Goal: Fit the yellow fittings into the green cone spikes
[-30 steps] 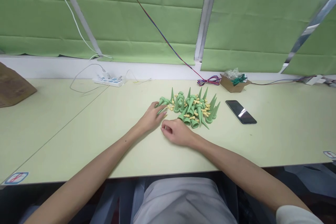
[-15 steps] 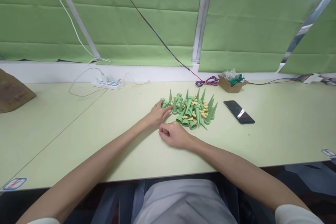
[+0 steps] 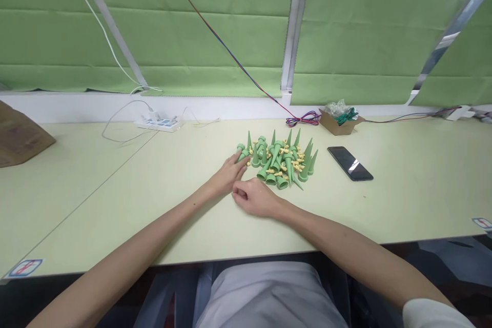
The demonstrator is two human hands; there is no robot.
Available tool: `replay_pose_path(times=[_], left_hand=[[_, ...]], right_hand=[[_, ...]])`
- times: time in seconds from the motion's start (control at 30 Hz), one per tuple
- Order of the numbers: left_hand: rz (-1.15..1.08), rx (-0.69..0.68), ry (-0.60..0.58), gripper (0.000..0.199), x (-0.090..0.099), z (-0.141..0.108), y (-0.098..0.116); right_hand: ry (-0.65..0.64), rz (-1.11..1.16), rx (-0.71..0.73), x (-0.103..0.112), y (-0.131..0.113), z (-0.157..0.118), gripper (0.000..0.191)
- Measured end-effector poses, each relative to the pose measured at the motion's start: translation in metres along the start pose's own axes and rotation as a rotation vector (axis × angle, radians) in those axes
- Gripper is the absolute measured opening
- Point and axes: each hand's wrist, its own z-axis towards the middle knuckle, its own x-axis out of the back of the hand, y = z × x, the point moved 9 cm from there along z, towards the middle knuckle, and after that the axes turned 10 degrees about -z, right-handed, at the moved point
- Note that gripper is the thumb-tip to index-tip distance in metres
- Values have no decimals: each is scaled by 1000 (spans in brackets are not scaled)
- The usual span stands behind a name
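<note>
A heap of green plastic cone-shaped watering spikes point(image 3: 275, 151) with small yellow valve pieces point(image 3: 285, 150) lies on the table in front of me. Some spikes stand point up, others lie on their sides with round hollow ends showing. My left hand point(image 3: 229, 170) reaches the heap's left edge, its fingers stretched out by a green spike point(image 3: 243, 154) and holding nothing I can see. Just in front of the heap, my right hand point(image 3: 255, 196) rests on the table, loosely curled with nothing visible in it.
A black phone point(image 3: 350, 164) lies right of the heap. Behind it stands a small cardboard box point(image 3: 339, 127) with clear and green plastic, beside coiled wires point(image 3: 303, 120). A white power strip point(image 3: 159, 123) is at the back left, a brown paper bag point(image 3: 23, 138) at far left.
My left hand has drawn back slightly, toward me and away from the left edge of the heap, showing more of the spikes there. My right hand stays where it was.
</note>
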Motion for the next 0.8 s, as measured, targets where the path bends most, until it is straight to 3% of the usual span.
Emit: replay_pose_path(times=[0.23,0.4,0.57,0.67,0.8], left_hand=[[-9,53,-2,45,7,-15,16],[38,-21,-18,33,12,-26,35],[108,31,-30,36,13,-29,42],[54,74,12,41,18,-29,38],[-10,158,95,53,29,-30,16]], right_hand=[[-16,2,-2,1,-3,0,11],[-45,17,30,1,-8,-1,13],[-50,61,102,6,-15,0,22],[-68,73,92,10,-14,2,26],[-40,32,84,15,-11,3,24]])
